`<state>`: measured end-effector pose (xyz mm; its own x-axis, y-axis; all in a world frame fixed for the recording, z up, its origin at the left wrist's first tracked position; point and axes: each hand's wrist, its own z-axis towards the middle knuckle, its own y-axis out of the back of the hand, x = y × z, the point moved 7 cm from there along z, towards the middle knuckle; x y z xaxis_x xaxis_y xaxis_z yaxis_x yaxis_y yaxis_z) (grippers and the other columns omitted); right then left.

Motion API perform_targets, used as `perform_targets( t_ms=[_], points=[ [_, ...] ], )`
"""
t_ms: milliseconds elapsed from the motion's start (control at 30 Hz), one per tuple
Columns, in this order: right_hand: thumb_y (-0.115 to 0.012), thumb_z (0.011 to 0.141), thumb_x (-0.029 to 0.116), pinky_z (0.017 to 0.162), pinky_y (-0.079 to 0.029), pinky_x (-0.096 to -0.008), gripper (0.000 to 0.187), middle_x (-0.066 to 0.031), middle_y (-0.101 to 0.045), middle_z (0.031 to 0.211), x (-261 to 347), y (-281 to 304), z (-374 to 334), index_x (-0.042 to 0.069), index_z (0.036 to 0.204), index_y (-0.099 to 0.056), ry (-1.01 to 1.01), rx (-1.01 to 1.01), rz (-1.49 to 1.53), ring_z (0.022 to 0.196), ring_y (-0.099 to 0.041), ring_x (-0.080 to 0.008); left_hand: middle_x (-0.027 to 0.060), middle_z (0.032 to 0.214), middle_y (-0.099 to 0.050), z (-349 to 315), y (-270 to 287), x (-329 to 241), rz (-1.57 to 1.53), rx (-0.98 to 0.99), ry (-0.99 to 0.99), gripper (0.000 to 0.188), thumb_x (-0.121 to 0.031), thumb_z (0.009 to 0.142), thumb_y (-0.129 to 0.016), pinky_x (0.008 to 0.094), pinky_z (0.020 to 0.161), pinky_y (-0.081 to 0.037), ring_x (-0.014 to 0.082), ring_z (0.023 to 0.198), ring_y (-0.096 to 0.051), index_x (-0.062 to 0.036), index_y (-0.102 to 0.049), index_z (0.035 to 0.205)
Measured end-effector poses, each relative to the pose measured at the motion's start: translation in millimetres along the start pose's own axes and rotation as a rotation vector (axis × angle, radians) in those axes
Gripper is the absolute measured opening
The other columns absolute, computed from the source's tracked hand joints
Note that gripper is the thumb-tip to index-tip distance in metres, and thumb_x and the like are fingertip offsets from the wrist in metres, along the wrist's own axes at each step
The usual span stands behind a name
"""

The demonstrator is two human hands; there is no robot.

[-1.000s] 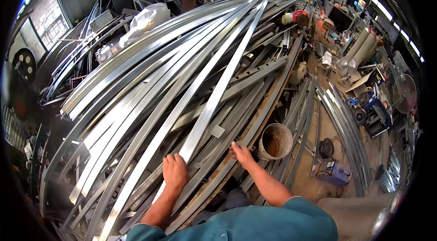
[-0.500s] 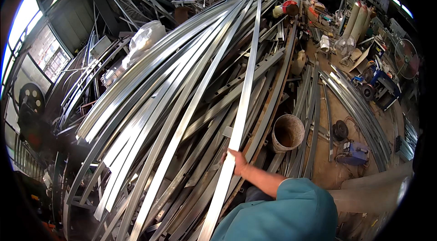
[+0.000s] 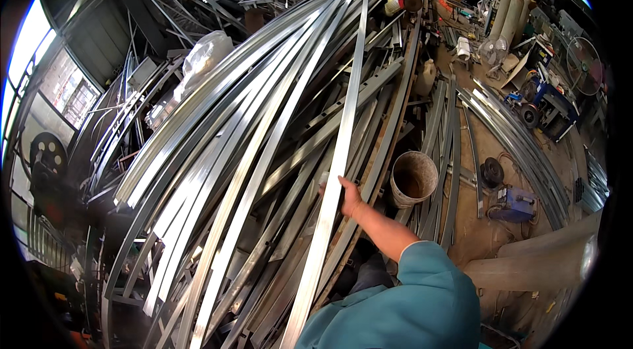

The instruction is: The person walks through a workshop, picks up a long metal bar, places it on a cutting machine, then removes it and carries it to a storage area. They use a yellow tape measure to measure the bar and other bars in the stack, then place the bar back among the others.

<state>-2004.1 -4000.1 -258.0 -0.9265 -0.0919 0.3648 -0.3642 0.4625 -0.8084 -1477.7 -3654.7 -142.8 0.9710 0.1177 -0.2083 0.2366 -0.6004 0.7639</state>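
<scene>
A long, straight, shiny metal bar [image 3: 339, 151] runs from the bottom edge up to the far end of a big heap of curved metal strips and tubes [image 3: 217, 151]. It lies lifted above the heap. My right hand [image 3: 349, 197] grips this bar about a third of the way up, thumb on its right side, with my teal sleeve [image 3: 422, 296] behind it. My left hand is out of sight.
A rusty bucket [image 3: 412, 177] stands right of my hand among the strips. On the dirt floor to the right are a small blue machine [image 3: 514, 204], more curved strips [image 3: 521, 145], fans [image 3: 583, 65] and grey cylinders [image 3: 508, 9]. A clear plastic bag [image 3: 204, 59] lies on the heap's left.
The long bar has swung from slanting to nearly straight up the picture, lifted off the heap. My left hand has left the view. My right hand now grips the bar.
</scene>
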Motion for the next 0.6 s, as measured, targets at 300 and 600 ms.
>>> perform_targets(
  t_ms=[300,600],
  points=[
    [-0.059,0.092,0.047,0.071,-0.055,-0.0403,0.042,-0.0088,-0.066,0.079,-34,24,-43,0.006,0.095,-0.063,-0.102,-0.169,-0.045,0.073,-0.066,-0.0257,0.0204,0.087,-0.058,5,-37,-11,-0.049,-0.135,-0.108,0.024,-0.01,0.073,-0.062,0.0512,0.077,-0.046,0.042,0.088,-0.058,-0.0039,-0.053,0.094],
    [-0.063,0.091,0.039,0.085,-0.052,-0.0448,0.033,-0.0069,-0.068,0.087,-150,44,-191,0.008,0.098,-0.065,-0.36,-0.494,-0.247,0.086,-0.067,-0.0265,0.0213,0.088,-0.059,12,-62,2,-0.072,-0.201,-0.17,0.021,-0.012,0.078,-0.059,0.0521,0.076,-0.046,0.0426,0.088,-0.058,-0.004,-0.054,0.096]
  ],
)
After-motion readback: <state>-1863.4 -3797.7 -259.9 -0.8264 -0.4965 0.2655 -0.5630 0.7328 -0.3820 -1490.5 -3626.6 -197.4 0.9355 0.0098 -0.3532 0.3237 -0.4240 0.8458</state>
